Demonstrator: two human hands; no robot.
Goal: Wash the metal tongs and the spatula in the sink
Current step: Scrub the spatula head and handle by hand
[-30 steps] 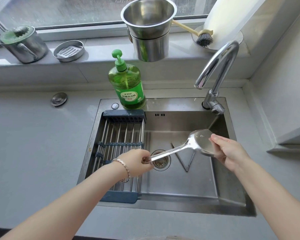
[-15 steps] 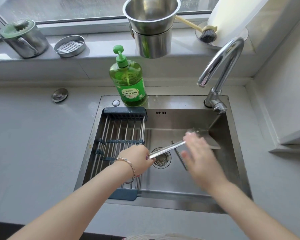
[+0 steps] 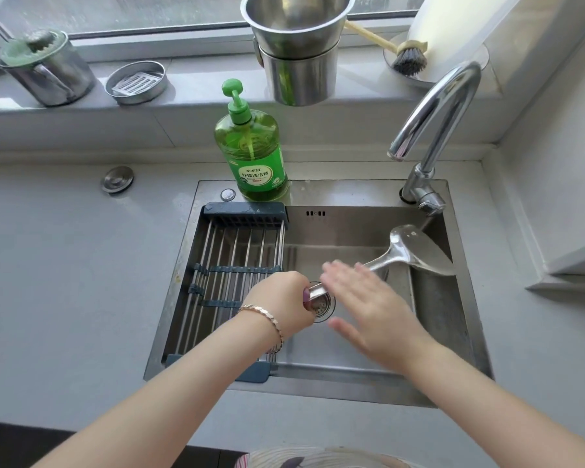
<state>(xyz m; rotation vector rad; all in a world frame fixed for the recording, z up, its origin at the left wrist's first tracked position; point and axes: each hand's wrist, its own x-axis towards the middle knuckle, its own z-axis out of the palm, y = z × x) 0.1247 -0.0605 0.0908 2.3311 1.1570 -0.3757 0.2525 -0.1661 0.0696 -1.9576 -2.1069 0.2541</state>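
A metal spatula is held over the steel sink, with its blade up at the right below the faucet. My left hand, wearing a bracelet, grips the end of its handle above the drain. Blurred by motion, my right hand lies flat with fingers spread over the middle of the handle. Whether it touches the handle is unclear. The tongs are hidden under my right hand. No water is seen running.
A folding drying rack covers the left part of the sink. A green soap bottle stands on the back rim. The sill holds stacked steel pots, a brush, a soap dish and a lidded can.
My right hand has slid from the spatula's blade leftwards along the handle toward my left hand, uncovering the blade. My left hand kept its grip.
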